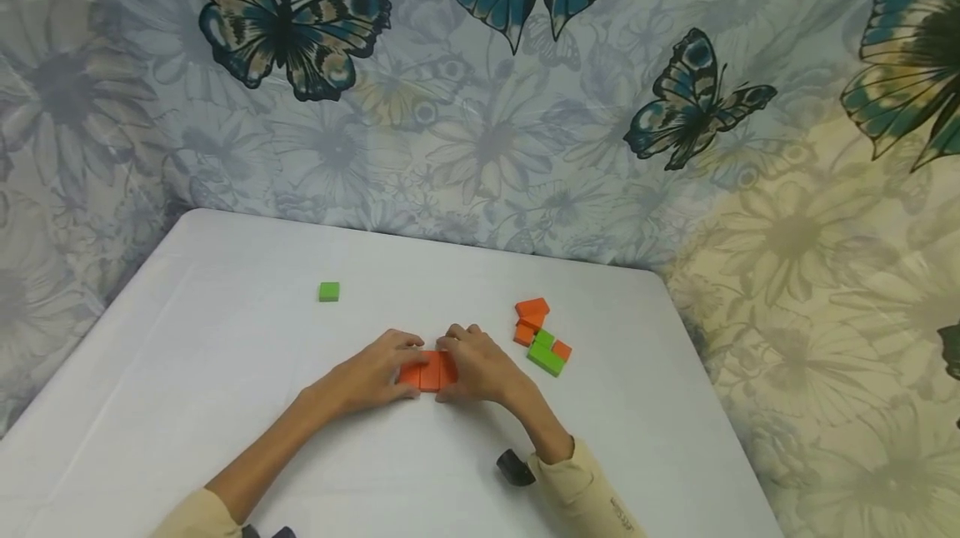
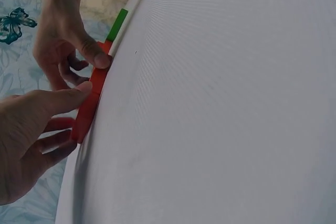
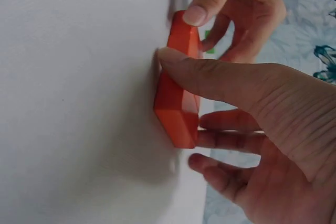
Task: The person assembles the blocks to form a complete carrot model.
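A row of orange blocks lies side by side near the middle of the white table, between the two hands. The left hand grips the row's left end, thumb at the near edge and fingers at the far edge. From the other side the right hand holds the right end in the same way, hiding part of it. In the right wrist view, the right thumb presses the near face of an orange block with slanted sides. Both thumbs touch the near faces of the orange blocks in the left wrist view.
Right of the hands sits a small group of orange blocks and green blocks. A lone green block lies toward the back left. The white table meets a butterfly-patterned cloth at its back edge.
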`<state>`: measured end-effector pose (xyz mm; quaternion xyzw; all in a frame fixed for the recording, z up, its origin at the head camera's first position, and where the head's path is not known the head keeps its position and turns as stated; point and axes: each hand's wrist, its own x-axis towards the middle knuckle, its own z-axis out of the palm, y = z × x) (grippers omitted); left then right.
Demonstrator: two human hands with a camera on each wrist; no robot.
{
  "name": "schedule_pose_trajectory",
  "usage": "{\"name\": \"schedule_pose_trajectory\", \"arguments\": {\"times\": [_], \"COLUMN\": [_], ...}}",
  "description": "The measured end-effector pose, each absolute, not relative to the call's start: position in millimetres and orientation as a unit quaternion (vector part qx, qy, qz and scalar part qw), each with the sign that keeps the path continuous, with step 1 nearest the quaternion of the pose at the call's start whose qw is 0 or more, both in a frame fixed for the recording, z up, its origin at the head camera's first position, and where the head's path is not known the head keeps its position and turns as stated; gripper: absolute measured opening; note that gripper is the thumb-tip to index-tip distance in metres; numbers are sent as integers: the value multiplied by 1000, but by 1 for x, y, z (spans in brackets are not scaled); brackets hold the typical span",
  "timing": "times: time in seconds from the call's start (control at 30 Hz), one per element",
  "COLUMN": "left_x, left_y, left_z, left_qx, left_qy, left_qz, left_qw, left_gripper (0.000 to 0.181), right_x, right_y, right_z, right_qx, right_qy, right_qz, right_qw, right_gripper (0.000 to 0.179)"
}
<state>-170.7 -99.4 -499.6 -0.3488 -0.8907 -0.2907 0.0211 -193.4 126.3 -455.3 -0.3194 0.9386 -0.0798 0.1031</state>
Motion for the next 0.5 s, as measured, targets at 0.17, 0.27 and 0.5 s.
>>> {"name": "schedule_pose_trajectory", "arguments": {"times": [0.17, 0.27, 0.5], "left_x": [-170, -169, -168], "left_y": [-96, -94, -92], "left_z": [-500, -501, -501], "left_qx": [-352, -347, -337], "left_qy": [-890, -890, -892], "left_qz": [-289, -293, -296], "left_qw": [38, 44, 48], "left_gripper": [39, 36, 33], "right_x": [-197, -199, -199], "right_y": [127, 127, 127], "right_z": [-455, -457, -459], "right_qx": [-315, -323, -324], "right_qy": [932, 929, 930], "right_qz": [-115, -122, -120], "right_qw": [137, 135, 128], "right_gripper": [55, 53, 51]}}
